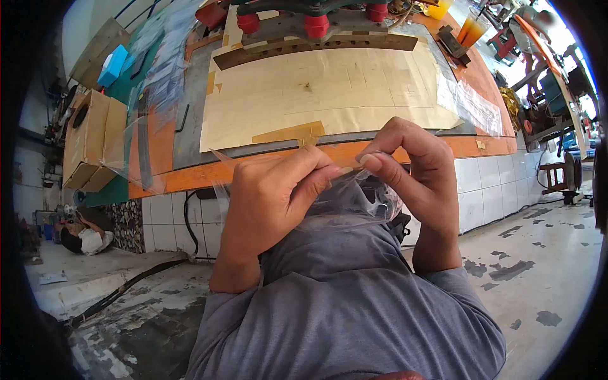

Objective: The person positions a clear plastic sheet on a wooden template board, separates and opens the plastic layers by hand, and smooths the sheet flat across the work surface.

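A clear plastic bag (342, 212) hangs in front of my body, just off the front edge of the table. Pinched at its upper edge is my left hand (272, 190), thumb against the curled forefinger. On the other side my right hand (418, 171) grips the same edge between thumb and forefinger, close to the left fingertips. Whether the bag holds anything is hard to make out through the folds. Beyond both hands lies a tan sheet (342, 82) with a strip of brown tape (288, 132) along its near edge.
A dark press frame with red posts (316, 25) and a metal bar (316, 47) stands at the back. Plastic sheets (168, 82) and a cardboard box (95, 139) are at left. An orange drink (472, 30) stands at right. A person (85, 234) sits low at far left.
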A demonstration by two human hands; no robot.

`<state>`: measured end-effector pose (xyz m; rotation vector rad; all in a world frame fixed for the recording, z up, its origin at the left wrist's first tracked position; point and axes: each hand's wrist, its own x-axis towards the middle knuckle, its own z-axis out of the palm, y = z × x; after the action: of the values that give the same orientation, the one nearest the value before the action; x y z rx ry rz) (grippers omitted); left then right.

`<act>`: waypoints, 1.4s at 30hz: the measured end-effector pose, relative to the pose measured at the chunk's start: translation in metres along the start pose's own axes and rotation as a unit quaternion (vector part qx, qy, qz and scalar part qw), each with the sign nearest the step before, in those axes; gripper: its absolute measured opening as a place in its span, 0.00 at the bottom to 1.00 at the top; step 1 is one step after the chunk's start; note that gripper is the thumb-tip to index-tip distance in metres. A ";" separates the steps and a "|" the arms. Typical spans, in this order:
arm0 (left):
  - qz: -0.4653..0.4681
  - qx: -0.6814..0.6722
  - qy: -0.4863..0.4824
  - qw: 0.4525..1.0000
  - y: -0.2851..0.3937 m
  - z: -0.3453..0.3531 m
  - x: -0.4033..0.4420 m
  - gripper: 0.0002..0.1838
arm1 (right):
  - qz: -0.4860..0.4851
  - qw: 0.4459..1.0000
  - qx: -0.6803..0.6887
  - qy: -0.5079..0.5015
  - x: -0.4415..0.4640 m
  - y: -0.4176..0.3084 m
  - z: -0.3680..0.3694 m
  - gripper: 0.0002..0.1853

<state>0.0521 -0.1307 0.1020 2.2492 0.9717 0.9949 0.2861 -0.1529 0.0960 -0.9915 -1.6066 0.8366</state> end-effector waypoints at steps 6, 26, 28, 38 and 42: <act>0.000 -0.033 0.021 0.999 0.004 0.002 0.001 0.06 | 0.004 0.999 0.032 0.009 0.000 0.006 0.002 0.09; -0.024 -0.054 -0.001 0.998 0.007 0.003 0.008 0.05 | 0.050 0.990 0.112 0.067 -0.006 0.002 -0.023 0.03; -0.025 -0.049 -0.008 0.998 0.008 0.002 0.011 0.06 | 0.031 0.981 0.152 0.116 -0.007 0.003 -0.039 0.03; -0.079 -0.049 -0.055 0.994 -0.012 0.005 0.042 0.09 | 0.017 0.958 0.076 0.277 -0.032 0.023 -0.122 0.10; -0.101 -0.155 -0.027 0.982 -0.025 0.017 0.051 0.09 | 0.019 0.948 0.083 0.307 -0.045 0.032 -0.145 0.11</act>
<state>0.0793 -0.0785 0.0967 1.8732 0.9293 0.9192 0.4396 -0.1747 0.0835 -1.0348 -0.9712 0.5929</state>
